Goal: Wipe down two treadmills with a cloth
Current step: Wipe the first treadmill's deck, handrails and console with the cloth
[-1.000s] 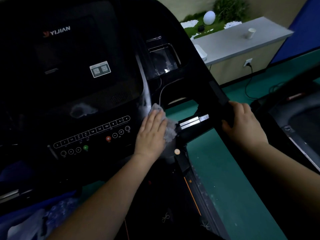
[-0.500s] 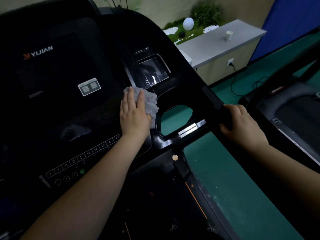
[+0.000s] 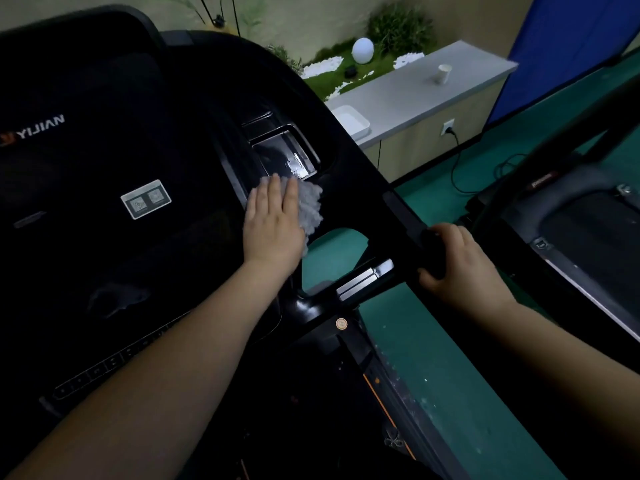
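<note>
A black treadmill console [image 3: 114,161] fills the left of the head view. My left hand [image 3: 273,226] lies flat with straight fingers on a grey cloth [image 3: 310,206], pressing it against the console's right side just below a glossy recessed tray [image 3: 287,157]. The cloth sticks out past my fingers on the right. My right hand [image 3: 457,265] grips the console's black right handrail [image 3: 405,216], fingers curled round it. A second treadmill [image 3: 581,230] stands at the right edge, only its front frame and belt showing.
Green floor [image 3: 450,358] separates the two treadmills. Behind stands a grey counter [image 3: 415,88] with a paper cup [image 3: 444,73], a white tray [image 3: 353,121], plants and a white globe. A cable runs from a wall socket [image 3: 448,128]. A blue panel [image 3: 561,46] rises at the back right.
My left hand has slid the cloth up the console's right side, from beside the button row to just under the glossy tray. My right hand has stayed on the handrail.
</note>
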Tool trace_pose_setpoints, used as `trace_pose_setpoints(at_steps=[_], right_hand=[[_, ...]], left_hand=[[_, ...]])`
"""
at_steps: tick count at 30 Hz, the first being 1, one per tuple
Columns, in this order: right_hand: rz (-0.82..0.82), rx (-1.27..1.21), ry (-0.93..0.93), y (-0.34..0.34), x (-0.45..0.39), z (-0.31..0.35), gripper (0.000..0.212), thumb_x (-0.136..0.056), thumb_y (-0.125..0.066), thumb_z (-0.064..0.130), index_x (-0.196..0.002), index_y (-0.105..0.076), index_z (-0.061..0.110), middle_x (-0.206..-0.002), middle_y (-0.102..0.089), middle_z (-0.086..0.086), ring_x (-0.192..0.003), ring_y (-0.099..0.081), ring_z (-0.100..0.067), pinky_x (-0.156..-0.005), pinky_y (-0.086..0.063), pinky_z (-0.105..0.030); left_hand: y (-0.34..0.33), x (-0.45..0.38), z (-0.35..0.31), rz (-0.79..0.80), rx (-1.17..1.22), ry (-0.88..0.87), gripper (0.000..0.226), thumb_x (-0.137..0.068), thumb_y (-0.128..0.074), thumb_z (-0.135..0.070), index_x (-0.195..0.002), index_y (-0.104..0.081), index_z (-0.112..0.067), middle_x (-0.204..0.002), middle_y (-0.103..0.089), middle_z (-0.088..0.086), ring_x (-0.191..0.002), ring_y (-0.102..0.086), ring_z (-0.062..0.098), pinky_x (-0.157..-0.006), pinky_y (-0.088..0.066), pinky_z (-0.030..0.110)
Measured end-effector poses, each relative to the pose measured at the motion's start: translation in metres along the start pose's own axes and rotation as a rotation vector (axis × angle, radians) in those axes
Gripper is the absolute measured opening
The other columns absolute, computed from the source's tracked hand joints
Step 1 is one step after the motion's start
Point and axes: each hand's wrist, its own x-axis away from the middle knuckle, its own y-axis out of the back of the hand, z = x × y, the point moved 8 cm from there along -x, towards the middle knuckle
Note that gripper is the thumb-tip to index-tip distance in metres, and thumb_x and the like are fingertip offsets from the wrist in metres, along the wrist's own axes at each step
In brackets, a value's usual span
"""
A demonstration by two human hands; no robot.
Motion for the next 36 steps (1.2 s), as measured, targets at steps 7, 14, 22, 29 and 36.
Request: trace_pose_setpoints(at_steps=[7,14,22,29,36], right_hand=[[-0.014,-0.039,-0.002,-0.001,-0.004,-0.005,0.057,-0.076,-0.068,0.033,-0.124,-0.038,0.026,-0.114,-0.046,0.001,-0.108,-0.05,-0.023,-0.09,-0.046,-0.036],[-0.018,-0.037,0.0,-0.002,-0.003,-0.006,0.053,-0.08,-0.065,0.032,-0.125,-0.039,0.027,-0.115,-0.044,0.004,-0.113,-0.045,-0.018,-0.085,-0.042,-0.031],[-0.016,-0.026,0.011,-0.001,-0.003,-0.006,0.053,-0.08,-0.066,0.033,-0.126,-0.04,0.025,-0.116,-0.044,0.003,-0.113,-0.045,-0.019,-0.087,-0.043,-0.031],[-0.024,-0.035,0.011,0.0,-0.004,-0.004,0.052,-0.079,-0.066,0.032,-0.125,-0.041,0.024,-0.115,-0.045,0.003,-0.111,-0.046,-0.019,-0.088,-0.044,-0.031],[-0.031,-0.051,0.0,0.001,-0.003,-0.004,0.053,-0.079,-0.066,0.031,-0.126,-0.042,0.022,-0.116,-0.047,0.001,-0.112,-0.046,-0.019,-0.089,-0.042,-0.03]], left_hand=[[0.003,0.007,-0.009,-0.025,0.071,0.048,0.101,-0.08,-0.07,-0.029,-0.153,-0.001,-0.014,-0.154,-0.017,0.018,-0.142,-0.016,0.036,-0.118,-0.009,0.043],[0.0,-0.01,-0.025,-0.003,-0.018,0.104,0.085,-0.087,-0.057,-0.021,-0.151,-0.003,-0.007,-0.15,-0.02,0.023,-0.14,-0.018,0.04,-0.117,-0.01,0.047],[0.001,-0.044,-0.07,0.038,0.055,-0.247,0.097,-0.083,-0.063,-0.009,-0.153,0.004,-0.023,-0.16,0.007,0.013,-0.147,0.003,0.034,-0.118,-0.003,0.044],[0.0,-0.014,-0.009,-0.023,0.197,0.111,0.086,-0.086,-0.063,-0.019,-0.152,-0.008,-0.016,-0.156,-0.017,0.014,-0.142,-0.016,0.034,-0.117,-0.012,0.046],[0.009,-0.059,-0.086,-0.01,0.292,-0.035,0.076,-0.088,-0.052,-0.023,-0.153,-0.01,-0.026,-0.162,0.0,0.003,-0.147,0.002,0.027,-0.119,0.0,0.046]])
